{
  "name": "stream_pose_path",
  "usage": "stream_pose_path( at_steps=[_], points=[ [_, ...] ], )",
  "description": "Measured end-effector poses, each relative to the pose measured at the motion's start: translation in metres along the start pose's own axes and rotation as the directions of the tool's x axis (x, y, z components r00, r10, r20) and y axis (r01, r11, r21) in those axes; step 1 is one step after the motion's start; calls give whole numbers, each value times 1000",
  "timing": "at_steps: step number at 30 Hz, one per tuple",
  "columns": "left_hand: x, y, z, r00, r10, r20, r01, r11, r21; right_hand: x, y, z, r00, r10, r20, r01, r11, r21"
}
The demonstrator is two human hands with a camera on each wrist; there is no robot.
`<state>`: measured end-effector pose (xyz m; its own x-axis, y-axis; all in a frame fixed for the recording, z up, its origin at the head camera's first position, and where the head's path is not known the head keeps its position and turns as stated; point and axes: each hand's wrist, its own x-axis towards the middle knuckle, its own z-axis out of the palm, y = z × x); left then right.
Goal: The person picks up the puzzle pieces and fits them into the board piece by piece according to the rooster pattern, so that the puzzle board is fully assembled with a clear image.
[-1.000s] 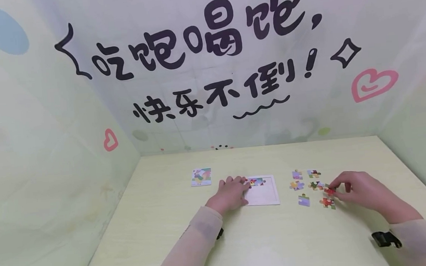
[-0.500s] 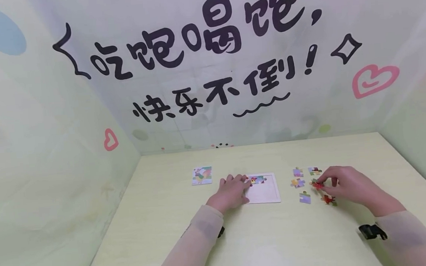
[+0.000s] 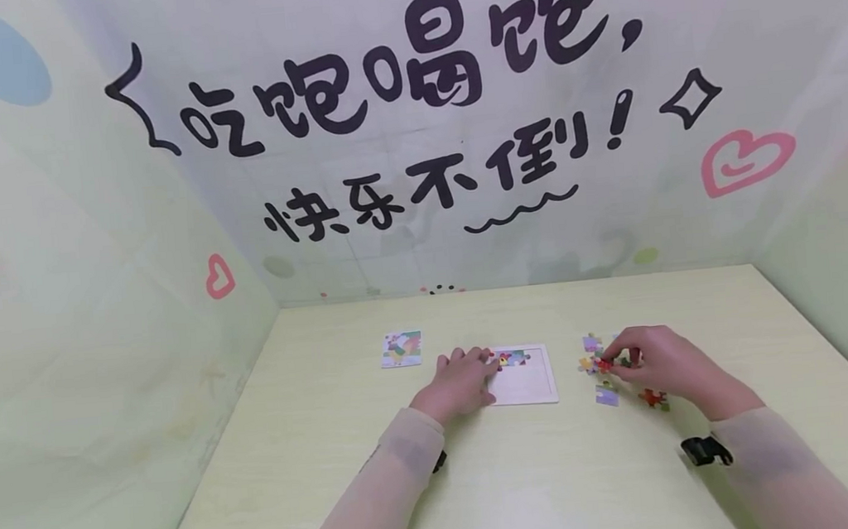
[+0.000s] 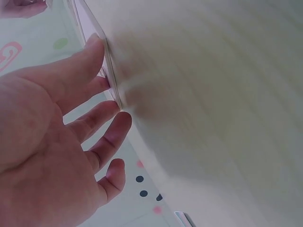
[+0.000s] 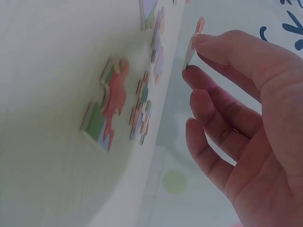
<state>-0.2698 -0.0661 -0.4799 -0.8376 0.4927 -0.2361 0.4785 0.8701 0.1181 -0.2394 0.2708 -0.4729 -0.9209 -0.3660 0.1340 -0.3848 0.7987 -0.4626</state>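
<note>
My right hand (image 3: 667,366) pinches a red jigsaw puzzle piece (image 5: 191,47) between thumb and fingertips, lifted above the table in the right wrist view. It hangs over the loose pieces and hides some of them in the head view. My left hand (image 3: 458,385) rests on the left side of a white puzzle tray (image 3: 552,379), its fingers spread. The left wrist view shows its thumb and fingers (image 4: 106,137) along the tray's edge. Colourful pieces (image 3: 514,358) lie along the tray's upper edge, partly covered by the left fingers.
Several loose pieces lie right of the tray, among them a purple piece (image 3: 606,397) and a red and green piece (image 5: 112,101). A small square picture card (image 3: 402,349) lies at the back left. A printed backdrop (image 3: 394,258) stands behind the pale table (image 3: 334,446).
My right hand has moved left across the loose pieces toward the tray, carrying the red puzzle piece, which it pinches throughout. My left hand stays on the tray.
</note>
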Motion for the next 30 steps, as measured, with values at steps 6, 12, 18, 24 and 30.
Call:
stream_pose_path(
  at_steps=[6, 12, 18, 24, 30],
  points=[
    [-1, 0, -2, 1000, 7, 0, -7, 1000, 4, 5, -4, 3, 1000, 24, 14, -24, 1000, 5],
    [-2, 2, -4, 1000, 8, 2, -8, 1000, 14, 11, -7, 6, 1000, 13, 18, -13, 1000, 3],
    [-1, 2, -3, 1000, 8, -3, -8, 1000, 21, 19, -9, 8, 999, 33, 22, -32, 999, -17],
    [0, 2, -1, 1000, 6, 0, -6, 999, 32, 25, -11, 12, 998, 47, 34, -46, 999, -29],
    [0, 2, -1, 1000, 10, 2, -10, 999, 31, 30, -13, 15, 998, 58, 39, -57, 998, -22]
  ],
)
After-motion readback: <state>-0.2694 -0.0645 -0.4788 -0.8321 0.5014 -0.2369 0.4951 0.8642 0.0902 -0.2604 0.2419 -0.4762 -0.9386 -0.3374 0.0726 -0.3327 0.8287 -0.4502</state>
